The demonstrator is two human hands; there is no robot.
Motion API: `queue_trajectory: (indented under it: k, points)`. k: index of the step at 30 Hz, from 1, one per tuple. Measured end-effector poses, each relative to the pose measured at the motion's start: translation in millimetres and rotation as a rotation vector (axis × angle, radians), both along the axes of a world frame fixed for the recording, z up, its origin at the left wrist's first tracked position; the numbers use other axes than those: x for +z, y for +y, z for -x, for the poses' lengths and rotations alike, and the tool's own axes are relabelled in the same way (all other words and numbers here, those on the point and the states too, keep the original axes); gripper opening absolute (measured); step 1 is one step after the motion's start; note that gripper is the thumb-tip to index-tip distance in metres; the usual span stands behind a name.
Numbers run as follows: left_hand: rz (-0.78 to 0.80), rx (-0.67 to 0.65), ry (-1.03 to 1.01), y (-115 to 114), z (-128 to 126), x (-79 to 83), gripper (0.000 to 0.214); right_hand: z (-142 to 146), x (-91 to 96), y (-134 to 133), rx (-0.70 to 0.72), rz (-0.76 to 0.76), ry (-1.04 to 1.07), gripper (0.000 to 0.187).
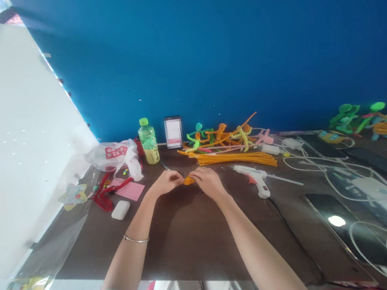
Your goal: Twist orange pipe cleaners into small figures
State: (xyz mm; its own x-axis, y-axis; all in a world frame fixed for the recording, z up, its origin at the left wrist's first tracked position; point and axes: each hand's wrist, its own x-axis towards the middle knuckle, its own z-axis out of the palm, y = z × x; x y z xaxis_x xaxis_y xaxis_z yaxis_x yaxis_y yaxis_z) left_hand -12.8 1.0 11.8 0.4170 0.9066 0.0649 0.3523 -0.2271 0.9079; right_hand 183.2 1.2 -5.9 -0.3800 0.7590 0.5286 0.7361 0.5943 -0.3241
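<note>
The left hand (169, 181) and right hand (208, 180) are partly hiding a small orange piece (189, 180), so I'm not making out its shape; it's sitting between them, both pinching it. Beyond the left hand, a bottle (147, 137) is wearing a label (152, 155) too small to read, and farther left a bag (98, 154) is showing blurred red print (115, 152).

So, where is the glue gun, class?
In the head view, the glue gun lies right of the right hand, just below the orange stem bundle.
</note>
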Motion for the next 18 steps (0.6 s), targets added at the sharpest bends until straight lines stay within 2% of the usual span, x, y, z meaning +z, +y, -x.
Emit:
queue_trajectory:
  k: [2,4,9,14,18]
  points:
    - [-0.191,0.037,0.170,-2,-4,-0.2,0.018,-1,-0.4,-1,-0.033,-0.038,-0.103,0.022]
    - [-0.327,0.082,0.299,-4,-8,-1.6,0.015,1,-0.3,-1,-0.062,-0.043,-0.119,0.022]
    - [-0.506,0.193,0.475,-9,-16,-6.9,0.018,8,-0.2,-4,-0.121,0.056,0.094,0.020]
    - [-0.561,0.308,0.415,-9,-18,-10.3,0.019,15,-1.3,-3,-0.086,0.136,0.386,0.020]
    - [-0.536,0.406,0.284,-9,-22,-11.2,0.018,20,-2.3,-2,-0.092,0.285,0.616,0.018]
